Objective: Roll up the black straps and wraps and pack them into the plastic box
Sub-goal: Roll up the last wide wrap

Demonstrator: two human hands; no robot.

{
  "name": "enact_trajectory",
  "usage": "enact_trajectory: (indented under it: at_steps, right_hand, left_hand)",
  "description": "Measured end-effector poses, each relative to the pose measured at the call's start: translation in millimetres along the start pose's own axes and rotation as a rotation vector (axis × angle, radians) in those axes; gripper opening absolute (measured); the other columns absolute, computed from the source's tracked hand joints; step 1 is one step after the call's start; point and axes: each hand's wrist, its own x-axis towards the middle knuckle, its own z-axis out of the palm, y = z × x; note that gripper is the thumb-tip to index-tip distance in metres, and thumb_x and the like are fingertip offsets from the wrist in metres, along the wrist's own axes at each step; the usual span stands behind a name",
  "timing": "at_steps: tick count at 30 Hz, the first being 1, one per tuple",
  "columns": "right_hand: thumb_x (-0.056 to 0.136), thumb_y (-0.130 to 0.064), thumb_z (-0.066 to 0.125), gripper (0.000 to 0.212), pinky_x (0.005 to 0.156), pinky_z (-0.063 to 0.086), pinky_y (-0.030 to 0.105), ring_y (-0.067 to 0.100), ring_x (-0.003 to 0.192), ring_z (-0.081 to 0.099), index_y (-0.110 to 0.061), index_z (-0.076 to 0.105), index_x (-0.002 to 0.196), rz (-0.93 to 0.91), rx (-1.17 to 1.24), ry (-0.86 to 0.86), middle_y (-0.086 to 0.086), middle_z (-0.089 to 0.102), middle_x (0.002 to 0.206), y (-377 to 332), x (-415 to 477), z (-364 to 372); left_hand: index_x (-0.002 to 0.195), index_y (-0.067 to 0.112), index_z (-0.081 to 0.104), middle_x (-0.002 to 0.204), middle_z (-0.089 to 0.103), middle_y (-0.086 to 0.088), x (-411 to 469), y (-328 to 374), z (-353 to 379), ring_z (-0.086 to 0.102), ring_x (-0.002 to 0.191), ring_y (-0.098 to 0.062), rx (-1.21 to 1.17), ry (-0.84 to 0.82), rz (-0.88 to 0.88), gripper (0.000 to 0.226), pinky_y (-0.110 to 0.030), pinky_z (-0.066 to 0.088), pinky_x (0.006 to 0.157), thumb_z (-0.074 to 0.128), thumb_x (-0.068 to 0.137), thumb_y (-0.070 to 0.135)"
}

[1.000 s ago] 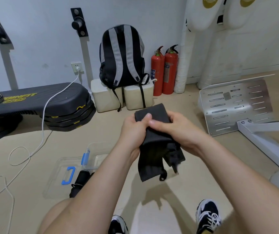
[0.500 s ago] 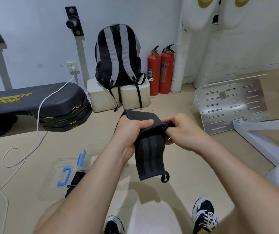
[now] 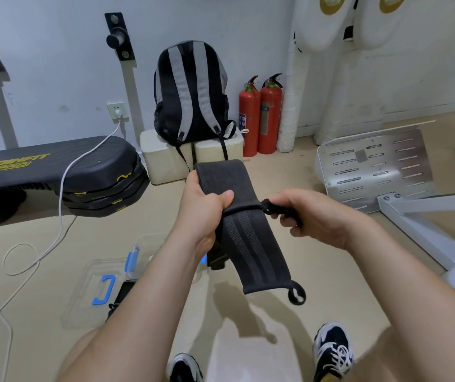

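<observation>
left hand [image 3: 204, 205]: grips the black wrap [image 3: 248, 244] at its fold.
right hand [image 3: 317, 216]: curled round the wrap's strap end, just beside the left hand.
black wrap: hangs below both hands.
plastic box [image 3: 145, 244]: below the left forearm.

Head view as I receive it: bright, even indoor light from overhead; soft shadows and a pale sheen on the near floor [image 3: 344, 271]; wide-angle bowing at left and right edges; mild overall softness.

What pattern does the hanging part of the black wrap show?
Lengthwise textured stripes on the wrap, head view.
</observation>
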Motion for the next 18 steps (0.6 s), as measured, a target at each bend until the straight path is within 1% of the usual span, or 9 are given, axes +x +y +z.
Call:
enact_trajectory:
  at_steps: [1,2,3,5,7,9,12,14,18]
  right_hand:
    - [0.074,-0.064,0.066,0.050,0.061,0.029,0.024,0.008,0.062,0.035,-0.021,0.070,0.099,0.007,-0.043,0.002,-0.008,0.048,0.079,1.0,0.6,0.2]
    - [0.074,-0.075,0.052,0.061,0.067,0.031,0.025,0.008,0.067,0.038,-0.024,0.070,0.103,0.004,-0.122,0.016,-0.011,0.050,0.080,1.9,1.9,1.9]
    - [0.073,-0.079,0.044,0.065,0.073,0.034,0.026,0.008,0.072,0.043,-0.027,0.071,0.101,-0.008,-0.194,0.030,-0.015,0.055,0.081,1.9,2.3,5.6]
    - [0.078,-0.078,0.048,0.058,0.080,0.044,0.030,0.014,0.083,0.057,-0.031,0.073,0.098,-0.062,-0.269,0.059,-0.019,0.068,0.086,0.3,2.6,13.5]
    - [0.081,-0.065,0.066,0.043,0.084,0.051,0.045,0.035,0.099,0.066,-0.029,0.072,0.103,-0.104,-0.229,0.105,-0.010,0.076,0.096,-2.6,2.4,23.0]
    - [0.076,-0.046,0.074,0.043,0.083,0.050,0.051,0.041,0.100,0.068,-0.020,0.065,0.108,-0.107,-0.095,0.154,0.004,0.077,0.095,-1.9,8.4,30.0]
    - [0.082,-0.016,0.076,0.044,0.072,0.052,0.035,0.023,0.076,0.071,-0.018,0.049,0.116,-0.066,0.108,0.222,0.010,0.074,0.091,-1.1,13.9,35.0]
    - [0.085,-0.003,0.070,0.041,0.058,0.048,0.024,0.016,0.064,0.064,-0.025,0.046,0.110,-0.093,0.141,0.235,0.009,0.068,0.086,-3.9,12.2,32.8]
    - [0.086,0.003,0.064,0.026,0.049,0.040,0.021,0.018,0.061,0.060,-0.023,0.061,0.088,-0.123,0.051,0.130,0.005,0.065,0.074,-14.1,4.1,18.0]
  left_hand:
    - [0.123,0.016,0.053,0.112,0.067,-0.006,0.1,-2.2,0.0,0.069,0.097,-0.021,0.045,-0.011,0.019,0.044,-0.036,0.060,0.070,0.055,0.090,-0.013]
    - [0.123,0.019,0.052,0.113,0.067,-0.003,-0.2,-4.2,0.1,0.068,0.099,-0.020,0.095,-0.018,0.042,0.044,-0.038,0.060,0.077,0.054,0.091,-0.011]
    - [0.124,0.022,0.051,0.113,0.066,-0.002,-0.8,-5.9,0.4,0.067,0.103,-0.019,0.150,-0.027,0.068,0.044,-0.040,0.059,0.084,0.054,0.092,-0.008]
    - [0.129,0.026,0.046,0.118,0.064,0.002,-1.5,-7.5,0.6,0.063,0.109,-0.018,0.267,-0.044,0.129,0.047,-0.044,0.055,0.093,0.055,0.093,-0.002]
    - [0.135,0.029,0.039,0.122,0.060,0.005,0.0,-7.9,-0.3,0.060,0.112,-0.017,0.365,-0.045,0.164,0.052,-0.046,0.051,0.097,0.056,0.093,0.004]
    - [0.137,0.030,0.035,0.122,0.059,0.006,1.7,-7.9,-1.4,0.059,0.112,-0.017,0.399,-0.050,0.156,0.054,-0.047,0.050,0.098,0.057,0.093,0.007]
    - [0.128,0.026,0.044,0.117,0.064,0.002,3.8,-8.9,-3.0,0.064,0.106,-0.018,0.343,-0.066,0.091,0.045,-0.044,0.054,0.093,0.064,0.091,0.007]
    - [0.118,0.021,0.053,0.114,0.067,-0.005,2.5,-6.4,-3.5,0.068,0.099,-0.021,0.225,-0.093,0.019,0.037,-0.040,0.058,0.085,0.066,0.090,0.001]
    - [0.144,0.015,0.043,0.116,0.067,-0.016,2.7,-3.7,-6.6,0.070,0.096,-0.027,0.133,-0.147,-0.012,0.068,-0.037,0.058,0.075,0.068,0.084,-0.008]
